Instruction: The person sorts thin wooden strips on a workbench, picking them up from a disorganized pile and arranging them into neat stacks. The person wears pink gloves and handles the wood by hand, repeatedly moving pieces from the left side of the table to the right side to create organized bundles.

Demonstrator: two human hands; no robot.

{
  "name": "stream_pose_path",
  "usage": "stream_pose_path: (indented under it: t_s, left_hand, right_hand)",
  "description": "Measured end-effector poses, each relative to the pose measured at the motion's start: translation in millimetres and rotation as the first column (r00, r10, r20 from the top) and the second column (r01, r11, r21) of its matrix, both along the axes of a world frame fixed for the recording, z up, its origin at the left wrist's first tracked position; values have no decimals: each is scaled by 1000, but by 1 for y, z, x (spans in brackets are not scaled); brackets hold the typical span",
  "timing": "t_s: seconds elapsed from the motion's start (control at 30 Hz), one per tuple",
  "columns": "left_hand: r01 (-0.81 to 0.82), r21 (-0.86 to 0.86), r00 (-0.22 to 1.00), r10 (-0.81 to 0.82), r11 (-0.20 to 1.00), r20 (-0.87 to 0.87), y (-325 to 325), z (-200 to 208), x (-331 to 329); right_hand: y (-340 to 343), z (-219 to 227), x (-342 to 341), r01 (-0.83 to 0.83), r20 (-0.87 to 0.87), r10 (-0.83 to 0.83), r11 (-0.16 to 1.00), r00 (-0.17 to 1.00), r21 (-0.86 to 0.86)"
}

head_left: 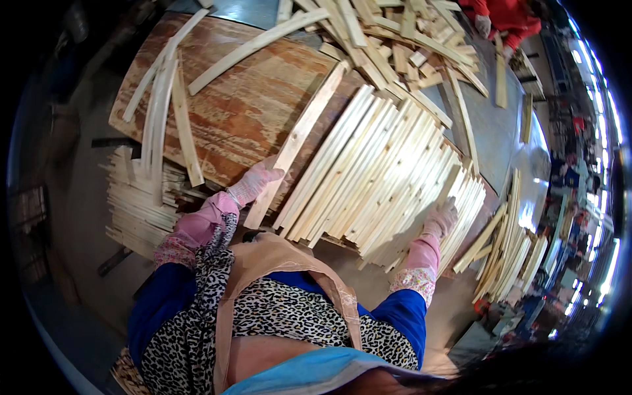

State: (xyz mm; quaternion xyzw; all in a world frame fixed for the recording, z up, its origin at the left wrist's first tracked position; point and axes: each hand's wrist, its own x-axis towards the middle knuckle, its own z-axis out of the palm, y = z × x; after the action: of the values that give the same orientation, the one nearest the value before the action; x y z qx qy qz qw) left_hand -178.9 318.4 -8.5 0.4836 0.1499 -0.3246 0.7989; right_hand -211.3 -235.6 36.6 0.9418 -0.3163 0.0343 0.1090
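My left hand (255,182), in a pale work glove, grips the edge of a single wooden slat (308,125). That slat stands a little apart from a wide row of slats (368,178) laid side by side on the table. Over the right part of this row, my right hand (443,217), also gloved, is closed around a slat (451,181) that lies on top of the others. Its fingertips are partly hidden. Pink sleeve covers with flowered cuffs reach over both forearms.
A jumbled heap of wood pieces (415,49) covers the far side. Several loose slats (158,112) lie across the worn brown board (263,85) at left. Stacked slats stand at left (135,210) and right (503,257). A person in red (510,23) handles wood at far right.
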Motion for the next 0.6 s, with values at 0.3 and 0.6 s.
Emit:
stream_pose_path:
  t_s: [0.3, 0.6]
  left_hand:
    - [-291, -266, 956, 288, 919, -50, 78, -9, -27]
    - [-933, -212, 244, 943, 292, 228, 248, 62, -94]
  right_hand:
    - [113, 17, 75, -96, -52, 105, 985, 993, 145]
    - [405, 33, 67, -827, 399, 770, 283, 499, 486]
